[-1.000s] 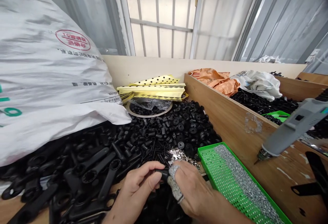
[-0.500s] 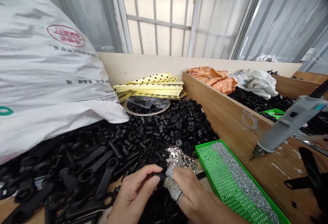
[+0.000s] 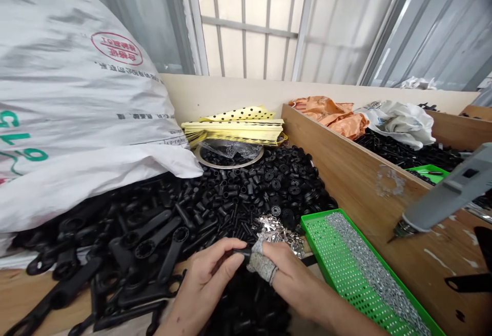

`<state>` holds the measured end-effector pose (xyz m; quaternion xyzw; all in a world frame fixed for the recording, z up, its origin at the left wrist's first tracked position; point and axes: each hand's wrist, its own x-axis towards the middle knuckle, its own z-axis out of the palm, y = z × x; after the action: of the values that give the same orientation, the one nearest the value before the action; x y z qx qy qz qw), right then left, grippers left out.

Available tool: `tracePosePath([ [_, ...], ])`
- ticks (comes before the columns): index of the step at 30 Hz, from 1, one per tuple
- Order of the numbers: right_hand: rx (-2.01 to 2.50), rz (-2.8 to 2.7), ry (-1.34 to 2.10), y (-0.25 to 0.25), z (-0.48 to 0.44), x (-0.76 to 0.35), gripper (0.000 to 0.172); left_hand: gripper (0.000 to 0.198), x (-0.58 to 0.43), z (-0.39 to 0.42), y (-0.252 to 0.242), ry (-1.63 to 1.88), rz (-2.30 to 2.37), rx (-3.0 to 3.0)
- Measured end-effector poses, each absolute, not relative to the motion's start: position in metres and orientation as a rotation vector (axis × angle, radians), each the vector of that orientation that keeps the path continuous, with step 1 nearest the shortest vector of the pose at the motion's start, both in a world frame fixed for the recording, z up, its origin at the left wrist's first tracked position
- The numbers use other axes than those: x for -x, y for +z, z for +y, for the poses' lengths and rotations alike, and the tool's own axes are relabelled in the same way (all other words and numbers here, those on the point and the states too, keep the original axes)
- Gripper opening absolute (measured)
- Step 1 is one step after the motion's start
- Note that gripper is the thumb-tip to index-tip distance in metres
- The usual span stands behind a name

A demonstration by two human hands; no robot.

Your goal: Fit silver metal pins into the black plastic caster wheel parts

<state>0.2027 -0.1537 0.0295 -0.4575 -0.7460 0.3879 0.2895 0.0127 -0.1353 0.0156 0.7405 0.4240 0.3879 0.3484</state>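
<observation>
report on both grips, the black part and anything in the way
Left grip pinching black part; right grip at its right end, hold partly hidden. Metal clips just beyond, green tray to the right; nothing visibly blocking.

orange bag; barred window

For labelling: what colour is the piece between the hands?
The piece is black; see the head view.

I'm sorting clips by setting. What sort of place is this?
Probably an assembly workshop: heaped black parts, a green tray of small metal pieces, and a grey power tool.
</observation>
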Motion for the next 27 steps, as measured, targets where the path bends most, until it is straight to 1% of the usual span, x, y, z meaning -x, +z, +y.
tracePosePath([
  [5, 1.171, -2.008, 0.986, 0.041, -0.139, -0.199, 0.025, 0.016, -0.003, -0.124, 0.027, 1.001, 1.016, -2.169],
  [11, 1.174, -1.985, 0.969, 0.034, -0.129, -0.189, 0.022, 0.018, 0.0, -0.117, 0.028, 1.198, 0.924, -2.459],
  [16, 1.191, -2.074, 0.938, 0.032, -0.124, -0.189, 0.022, 0.016, 0.005, -0.116, 0.016, 1.138, 1.033, -2.372],
  [19, 1.261, -2.286, 0.663, 0.032, -0.11, -0.2, 0.021, 0.015, 0.011, -0.115, 0.006, 1.046, 1.154, -2.291],
  [22, 1.371, -2.406, 0.361, 0.024, -0.092, -0.21, 0.017, 0.014, 0.015, -0.114, -0.003, 0.967, 1.147, -2.348],
  [27, 1.404, -2.563, 0.135, 0.009, -0.078, -0.205, 0.011, 0.017, 0.018, -0.116, -0.014, 0.796, 1.13, -2.448],
])
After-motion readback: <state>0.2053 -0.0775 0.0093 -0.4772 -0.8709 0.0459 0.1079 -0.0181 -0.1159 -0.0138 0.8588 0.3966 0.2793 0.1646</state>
